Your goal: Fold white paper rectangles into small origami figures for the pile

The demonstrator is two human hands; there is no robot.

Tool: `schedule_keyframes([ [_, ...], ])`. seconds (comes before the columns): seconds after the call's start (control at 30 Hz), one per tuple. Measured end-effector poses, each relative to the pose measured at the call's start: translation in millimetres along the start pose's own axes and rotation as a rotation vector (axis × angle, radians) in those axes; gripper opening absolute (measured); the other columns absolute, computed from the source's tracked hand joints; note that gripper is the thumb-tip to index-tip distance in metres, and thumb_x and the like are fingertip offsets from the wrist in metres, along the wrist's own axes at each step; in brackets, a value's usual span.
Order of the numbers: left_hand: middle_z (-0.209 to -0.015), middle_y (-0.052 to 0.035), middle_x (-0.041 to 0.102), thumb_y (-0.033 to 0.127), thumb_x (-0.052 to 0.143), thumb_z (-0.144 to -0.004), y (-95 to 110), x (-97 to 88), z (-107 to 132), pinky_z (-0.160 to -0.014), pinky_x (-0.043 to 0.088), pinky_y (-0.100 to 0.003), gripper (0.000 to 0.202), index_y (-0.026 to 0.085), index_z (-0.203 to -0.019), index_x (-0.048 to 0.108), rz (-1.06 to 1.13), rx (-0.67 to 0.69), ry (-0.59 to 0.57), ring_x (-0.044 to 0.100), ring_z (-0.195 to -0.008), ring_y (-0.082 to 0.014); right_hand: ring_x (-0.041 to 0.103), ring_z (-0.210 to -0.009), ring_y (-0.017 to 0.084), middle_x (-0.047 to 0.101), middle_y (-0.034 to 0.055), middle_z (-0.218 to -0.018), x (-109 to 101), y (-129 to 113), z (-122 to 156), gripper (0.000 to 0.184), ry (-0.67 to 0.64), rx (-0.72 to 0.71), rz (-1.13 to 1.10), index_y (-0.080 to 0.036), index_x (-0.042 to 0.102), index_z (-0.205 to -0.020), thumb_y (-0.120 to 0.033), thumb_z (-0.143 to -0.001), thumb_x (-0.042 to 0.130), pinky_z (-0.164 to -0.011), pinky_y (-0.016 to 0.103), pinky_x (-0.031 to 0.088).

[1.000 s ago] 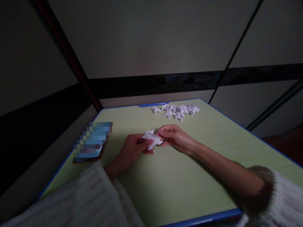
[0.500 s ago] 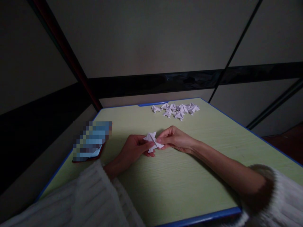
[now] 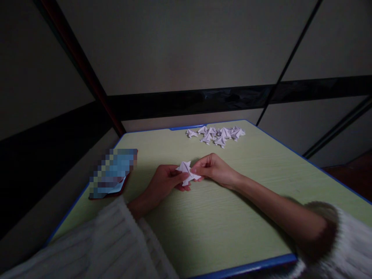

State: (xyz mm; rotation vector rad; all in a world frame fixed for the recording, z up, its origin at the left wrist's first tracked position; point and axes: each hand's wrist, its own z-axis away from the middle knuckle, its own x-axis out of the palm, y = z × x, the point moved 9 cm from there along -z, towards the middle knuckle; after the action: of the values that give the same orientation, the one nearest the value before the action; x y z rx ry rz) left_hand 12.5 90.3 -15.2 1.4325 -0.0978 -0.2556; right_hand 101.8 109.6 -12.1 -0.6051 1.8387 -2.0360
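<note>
A small white folded-paper figure (image 3: 185, 167), with pointed corners like an origami frog, is held between my two hands above the middle of the table (image 3: 221, 228). My left hand (image 3: 167, 179) pinches it from the left, thumb on top and fingers underneath. From the other side, my right hand (image 3: 213, 169) grips its right part between thumb and fingers. The fingertips hide some of the paper's edges. Farther back lies a cluster of several similar white paper figures (image 3: 223, 133), a single one (image 3: 191, 133) at its left end.
At the table's left edge lies a dark-red-edged phone or tablet (image 3: 116, 172), its screen pixelated. A blue rim (image 3: 250, 267) borders the pale green tabletop. Behind the table stand grey panels with a black band (image 3: 186, 101).
Both hands keep their hold on the paper figure. The right thumb and fingers have shifted very slightly on it; the rest looks the same.
</note>
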Motion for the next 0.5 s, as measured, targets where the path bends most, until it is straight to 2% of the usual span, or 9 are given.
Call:
schedule_keyframes([
  [0.23,-0.054,0.0008,0.063,0.023,0.061,-0.063,-1.1,1.5,-0.4,-0.048,0.044,-0.019,0.013,0.010,-0.066,0.062,0.007,-0.012,-0.028,0.057,-0.048,-0.0092,0.046,-0.041,0.004,0.056,-0.0012,-0.045,0.6,-8.6,2.9,0.019,0.053,-0.051,0.057,-0.008,0.061,-0.052,-0.025,-0.057,0.066,-0.044,0.019,0.037],
  [0.5,-0.049,0.0020,0.061,0.022,0.062,-0.061,2.4,0.4,1.7,-0.048,0.043,-0.018,0.012,0.010,-0.062,0.062,-0.054,0.012,0.010,0.055,-0.046,-0.0085,0.044,-0.041,0.004,0.053,-0.0021,-0.044,4.2,-7.9,1.9,0.015,0.052,-0.056,0.054,-0.007,0.059,-0.053,-0.020,-0.055,0.067,-0.044,0.019,0.034],
])
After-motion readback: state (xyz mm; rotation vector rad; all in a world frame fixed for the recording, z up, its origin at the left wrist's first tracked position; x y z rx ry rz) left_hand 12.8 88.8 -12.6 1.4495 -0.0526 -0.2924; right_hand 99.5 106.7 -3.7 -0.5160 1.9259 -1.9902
